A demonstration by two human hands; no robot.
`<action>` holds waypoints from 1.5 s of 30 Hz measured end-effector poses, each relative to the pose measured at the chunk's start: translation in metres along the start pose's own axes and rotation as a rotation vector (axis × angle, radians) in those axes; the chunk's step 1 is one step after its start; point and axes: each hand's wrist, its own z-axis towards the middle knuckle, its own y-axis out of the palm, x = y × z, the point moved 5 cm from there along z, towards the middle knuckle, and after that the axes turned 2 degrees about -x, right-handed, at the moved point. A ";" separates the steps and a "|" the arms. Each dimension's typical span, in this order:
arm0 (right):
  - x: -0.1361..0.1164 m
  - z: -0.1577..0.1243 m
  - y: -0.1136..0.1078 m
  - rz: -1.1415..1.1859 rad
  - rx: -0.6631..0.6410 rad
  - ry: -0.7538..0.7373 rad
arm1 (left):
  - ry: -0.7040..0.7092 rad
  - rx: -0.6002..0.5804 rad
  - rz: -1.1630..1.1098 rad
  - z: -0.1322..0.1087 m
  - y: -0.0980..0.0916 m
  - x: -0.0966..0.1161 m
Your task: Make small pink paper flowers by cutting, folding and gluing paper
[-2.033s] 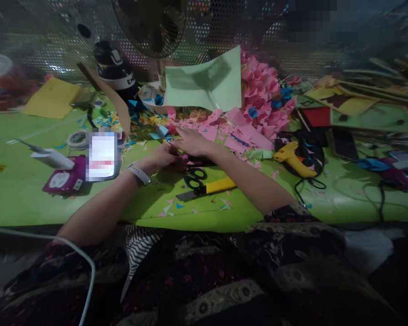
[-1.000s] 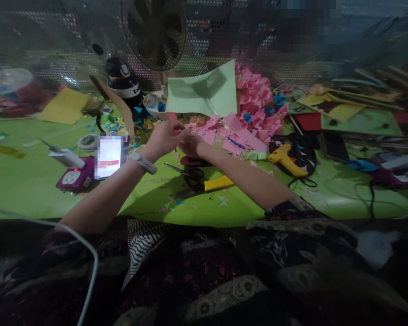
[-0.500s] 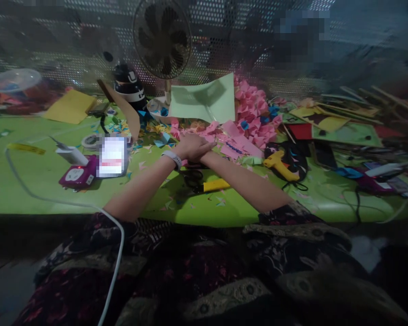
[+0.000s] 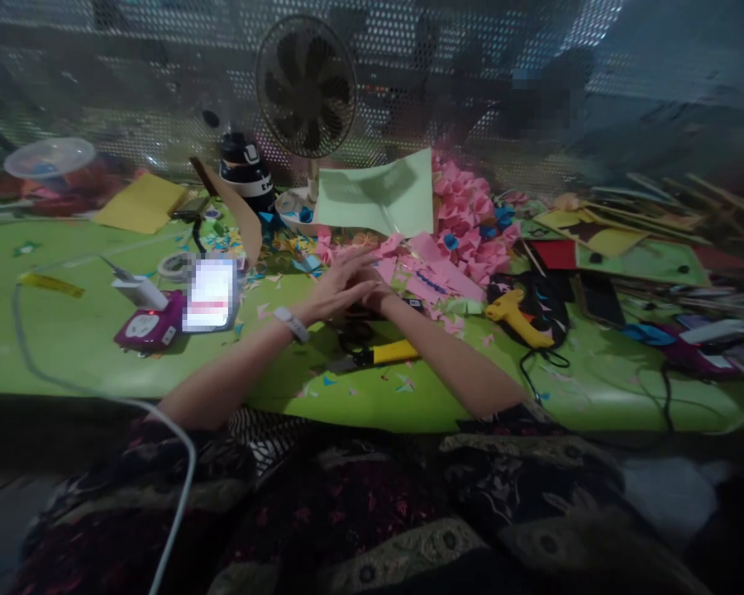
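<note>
My left hand (image 4: 340, 285), a pale watch (image 4: 291, 324) at its wrist, reaches across my right hand (image 4: 377, 296) with its fingers stretched out. It covers most of the right hand, whose fingers I cannot make out. Nothing shows in my left hand. Just beyond both hands lie pink paper pieces (image 4: 434, 277). Nearer to me, between the forearms, rest a yellow-handled cutter (image 4: 393, 353) and a dark looped object (image 4: 355, 337), perhaps scissors. A pale green sheet (image 4: 375, 198) leans up behind the hands, beside a heap of folded pink paper (image 4: 465, 202).
A lit phone (image 4: 211, 293) and a purple socket block (image 4: 149, 330) with a white cable are on the left. To the right lie a yellow glue gun (image 4: 521, 318) and a dark phone (image 4: 598, 299). Behind stand a fan (image 4: 307, 87) and a black bottle (image 4: 246, 173).
My left hand has shifted over the right one, its fingers more spread out, and its forearm has swung left. The view has tilted up slightly.
</note>
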 end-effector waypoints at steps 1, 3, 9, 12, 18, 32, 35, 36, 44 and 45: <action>0.000 -0.002 -0.004 0.004 0.002 0.016 | -0.051 0.073 0.008 -0.008 -0.010 -0.005; 0.001 -0.006 -0.010 0.028 0.001 0.054 | -0.225 0.185 0.067 -0.022 -0.028 -0.019; 0.004 -0.010 -0.018 0.200 0.026 0.143 | -0.464 -0.181 -0.136 -0.038 -0.016 -0.040; 0.005 -0.010 -0.019 0.226 0.072 0.124 | -0.479 -0.158 -0.102 -0.038 -0.008 -0.043; 0.004 -0.012 -0.024 0.287 0.154 0.083 | -0.409 -0.226 -0.347 -0.035 0.015 -0.047; 0.001 -0.015 -0.036 0.411 0.237 0.040 | -0.427 -0.101 -0.404 -0.034 0.004 -0.061; 0.008 -0.015 -0.044 0.482 0.269 0.046 | -0.401 -0.024 -0.379 -0.031 -0.018 -0.067; 0.011 -0.014 -0.045 0.517 0.271 0.056 | -0.384 0.036 -0.436 -0.031 -0.026 -0.068; 0.012 -0.014 -0.043 0.974 0.037 0.068 | -0.469 0.246 -0.776 -0.033 -0.034 -0.061; 0.008 -0.016 -0.043 0.984 -0.001 0.060 | -0.469 0.272 -0.788 -0.033 -0.034 -0.060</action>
